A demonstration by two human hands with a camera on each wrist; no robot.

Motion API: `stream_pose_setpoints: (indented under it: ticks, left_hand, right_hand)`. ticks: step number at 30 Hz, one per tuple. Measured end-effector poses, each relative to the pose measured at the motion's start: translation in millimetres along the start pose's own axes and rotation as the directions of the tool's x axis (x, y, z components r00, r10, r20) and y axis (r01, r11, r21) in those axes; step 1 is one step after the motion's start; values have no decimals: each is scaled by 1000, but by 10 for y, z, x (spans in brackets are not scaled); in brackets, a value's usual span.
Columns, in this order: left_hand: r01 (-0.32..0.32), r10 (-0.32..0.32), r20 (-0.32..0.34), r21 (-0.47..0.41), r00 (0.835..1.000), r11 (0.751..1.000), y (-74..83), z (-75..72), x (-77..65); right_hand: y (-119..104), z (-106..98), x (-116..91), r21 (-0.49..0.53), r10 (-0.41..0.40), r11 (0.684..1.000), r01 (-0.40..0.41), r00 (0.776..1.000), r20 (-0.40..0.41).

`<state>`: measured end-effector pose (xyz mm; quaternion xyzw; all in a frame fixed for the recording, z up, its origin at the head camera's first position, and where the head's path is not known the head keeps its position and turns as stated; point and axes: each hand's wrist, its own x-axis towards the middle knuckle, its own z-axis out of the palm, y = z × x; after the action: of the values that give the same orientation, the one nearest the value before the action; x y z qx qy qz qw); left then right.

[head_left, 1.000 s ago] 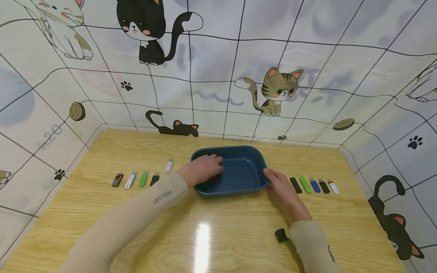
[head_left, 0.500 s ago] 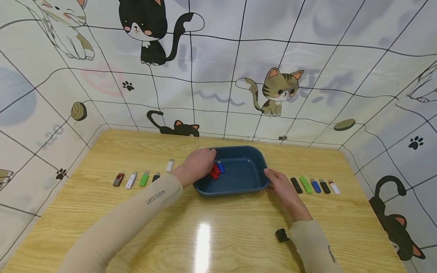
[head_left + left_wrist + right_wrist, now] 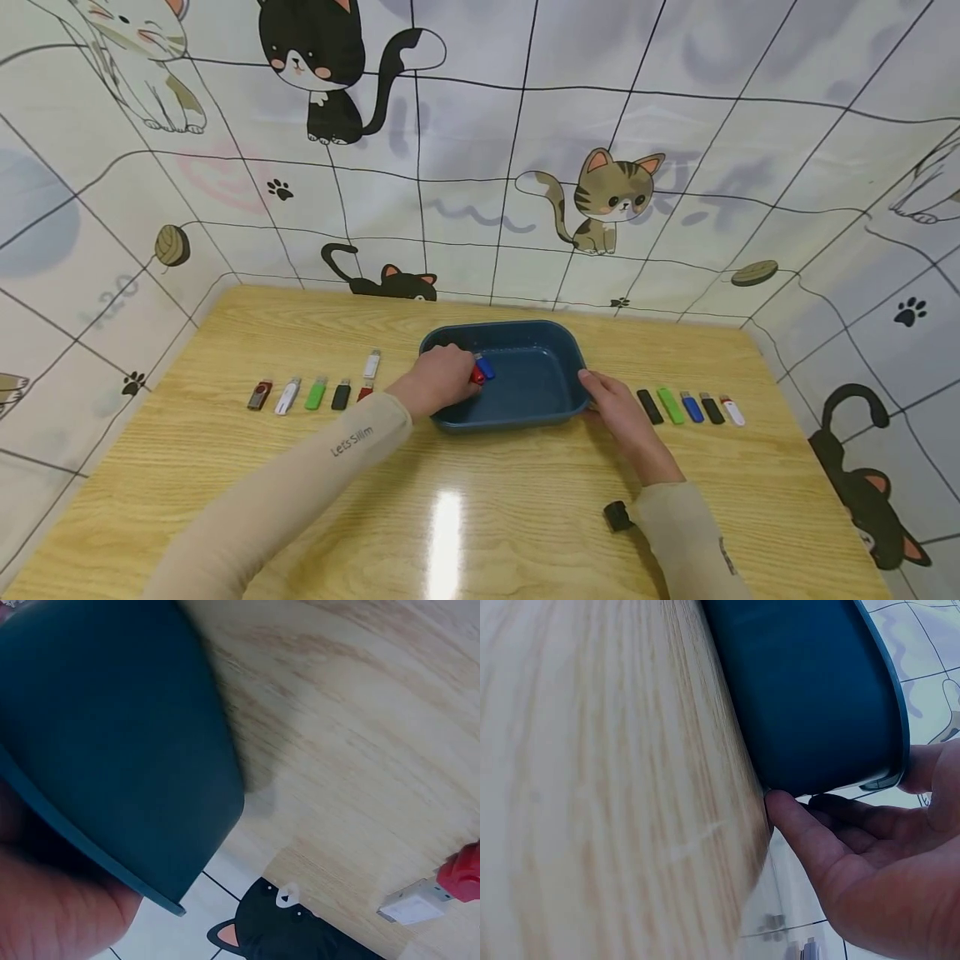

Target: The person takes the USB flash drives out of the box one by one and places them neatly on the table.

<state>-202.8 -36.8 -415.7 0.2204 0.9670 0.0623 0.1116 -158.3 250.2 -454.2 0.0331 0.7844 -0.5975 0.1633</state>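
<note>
A dark blue tray (image 3: 525,421) stands on the table between the hands. My left hand (image 3: 444,379) reaches over its left rim with bent knuckles, fingertips hidden inside. Beside those fingers lie a red USB stick (image 3: 477,373) and a blue USB stick (image 3: 486,367); I cannot tell whether the fingers pinch one. In the left wrist view, part of the hand (image 3: 60,907) shows behind the tray wall (image 3: 112,735). My right hand (image 3: 618,412) grips the tray's right end, thumb at the rim and fingers below, as the right wrist view of the hand (image 3: 885,862) shows.
Left of the tray lie brown (image 3: 259,395), white (image 3: 287,396), green (image 3: 316,393) and black (image 3: 341,395) USB sticks, plus a red one (image 3: 365,392) below another white one (image 3: 372,364). Several more, including a green one (image 3: 671,406), line the right. A cat-print sheet (image 3: 480,208) surrounds the table.
My left hand first had its fingers spread over the tray, then drew back to the left rim, uncovering red and blue sticks. Now it dips in again, covering some red. The right hand stays put.
</note>
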Motion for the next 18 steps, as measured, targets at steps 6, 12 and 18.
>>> stream_pose_setpoints:
  ticks: [6, 12, 18]
  left_hand:
    - [-51, 49, 33, 34, 998, 998, -9, 3, -28]
    - [-74, 71, 65, 31, 995, 997, 8, 6, -66]
    - [-28, 29, -16, 22, 999, 999, 29, 53, -82]
  right_hand:
    - [-7, 0, -2, 1, -9, 1000, 9, 1000, 3]
    - [2, -6, -4, 1, -13, 1000, 13, 1000, 9]
    - [13, -4, 4, 6, -11, 1000, 10, 1000, 12]
